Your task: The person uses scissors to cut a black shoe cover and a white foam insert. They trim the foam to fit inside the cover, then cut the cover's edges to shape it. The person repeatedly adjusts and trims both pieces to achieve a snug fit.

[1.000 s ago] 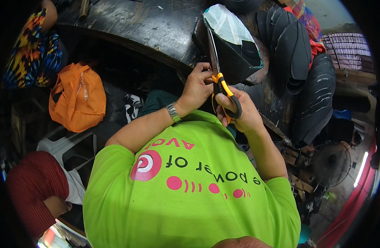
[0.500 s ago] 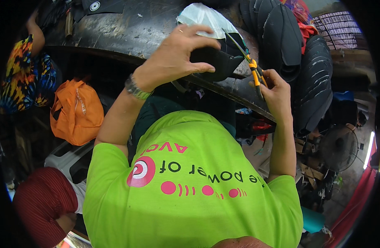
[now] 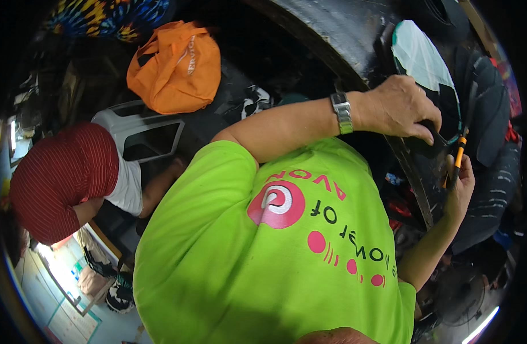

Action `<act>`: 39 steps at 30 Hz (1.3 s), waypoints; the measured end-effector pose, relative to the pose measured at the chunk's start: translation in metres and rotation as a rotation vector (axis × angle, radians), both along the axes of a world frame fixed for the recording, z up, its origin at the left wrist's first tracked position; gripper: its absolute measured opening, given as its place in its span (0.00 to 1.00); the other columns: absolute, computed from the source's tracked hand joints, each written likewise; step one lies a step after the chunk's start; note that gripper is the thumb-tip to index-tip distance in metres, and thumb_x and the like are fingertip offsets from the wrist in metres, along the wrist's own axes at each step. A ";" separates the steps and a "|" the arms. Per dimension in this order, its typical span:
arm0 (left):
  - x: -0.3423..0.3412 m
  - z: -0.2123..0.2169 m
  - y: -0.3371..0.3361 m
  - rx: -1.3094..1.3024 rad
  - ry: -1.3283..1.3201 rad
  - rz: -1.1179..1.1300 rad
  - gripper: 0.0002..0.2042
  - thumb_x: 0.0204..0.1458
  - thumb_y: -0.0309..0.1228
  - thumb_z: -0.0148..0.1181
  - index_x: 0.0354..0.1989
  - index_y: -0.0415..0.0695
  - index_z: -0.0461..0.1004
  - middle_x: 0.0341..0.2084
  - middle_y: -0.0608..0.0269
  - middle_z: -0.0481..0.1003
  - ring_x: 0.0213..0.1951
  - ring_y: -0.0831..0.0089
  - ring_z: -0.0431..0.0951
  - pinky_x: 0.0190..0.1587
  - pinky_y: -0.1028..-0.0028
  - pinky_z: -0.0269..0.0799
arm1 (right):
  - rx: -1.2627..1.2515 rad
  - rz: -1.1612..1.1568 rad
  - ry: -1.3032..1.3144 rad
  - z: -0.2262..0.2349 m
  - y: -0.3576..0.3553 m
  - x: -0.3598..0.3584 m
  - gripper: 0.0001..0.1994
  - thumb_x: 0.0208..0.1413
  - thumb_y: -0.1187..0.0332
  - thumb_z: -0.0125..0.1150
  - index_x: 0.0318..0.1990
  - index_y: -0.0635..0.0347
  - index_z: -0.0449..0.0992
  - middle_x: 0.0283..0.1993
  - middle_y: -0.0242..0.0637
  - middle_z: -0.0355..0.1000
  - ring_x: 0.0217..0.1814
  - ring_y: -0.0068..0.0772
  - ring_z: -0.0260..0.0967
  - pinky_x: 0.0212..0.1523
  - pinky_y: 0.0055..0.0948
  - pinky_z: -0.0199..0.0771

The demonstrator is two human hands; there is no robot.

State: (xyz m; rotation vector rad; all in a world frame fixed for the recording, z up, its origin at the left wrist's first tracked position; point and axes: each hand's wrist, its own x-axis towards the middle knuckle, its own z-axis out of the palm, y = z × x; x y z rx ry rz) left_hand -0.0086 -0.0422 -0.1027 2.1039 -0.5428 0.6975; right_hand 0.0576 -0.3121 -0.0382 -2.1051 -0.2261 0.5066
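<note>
Over the work table my left hand (image 3: 398, 106), with a watch on its wrist, has its fingers curled and the thumb below, closed on a dark sheet piece that they mostly hide. Beside its fingers lies a curved, sole-shaped piece (image 3: 421, 54) with a whitish face and a thin green edge. My right hand (image 3: 461, 186) is closed round the yellow-and-black handles of scissors (image 3: 460, 150). Their dark blade points away from me, along the right edge of the pale piece.
Stacks of black, sole-shaped pieces (image 3: 487, 103) stand at the right. The table's edge (image 3: 326, 49) runs diagonally by my left arm. At left are an orange bag (image 3: 180, 66), a grey plastic stool (image 3: 131, 129) and a person in dark red striped clothing (image 3: 63, 183). A fan (image 3: 458, 292) stands lower right.
The view has swung left, so the table and both hands now appear farther right. The scissors remain in my right hand, their handles now looking closer together.
</note>
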 end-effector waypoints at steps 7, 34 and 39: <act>0.017 0.002 0.000 0.035 0.350 -0.017 0.18 0.52 0.45 0.65 0.43 0.44 0.80 0.40 0.51 0.77 0.42 0.55 0.80 0.43 0.64 0.74 | 0.186 -0.064 0.089 -0.024 0.014 -0.008 0.14 0.63 0.59 0.62 0.45 0.60 0.73 0.27 0.25 0.68 0.24 0.14 0.65 0.23 0.15 0.62; 0.057 -0.021 0.037 0.173 0.389 -0.298 0.29 0.48 0.28 0.69 0.61 0.42 0.67 0.63 0.54 0.63 0.61 0.53 0.67 0.65 0.65 0.64 | -0.113 -0.073 0.070 -0.027 0.001 -0.017 0.15 0.50 0.64 0.75 0.33 0.60 0.73 0.21 0.21 0.61 0.23 0.11 0.55 0.23 0.18 0.54; 0.063 -0.009 0.049 0.101 0.408 -0.345 0.30 0.48 0.27 0.68 0.63 0.45 0.67 0.60 0.55 0.67 0.61 0.55 0.68 0.66 0.67 0.63 | -0.146 -0.075 0.020 -0.027 -0.001 -0.019 0.15 0.49 0.65 0.76 0.33 0.61 0.73 0.20 0.21 0.61 0.23 0.11 0.54 0.23 0.18 0.53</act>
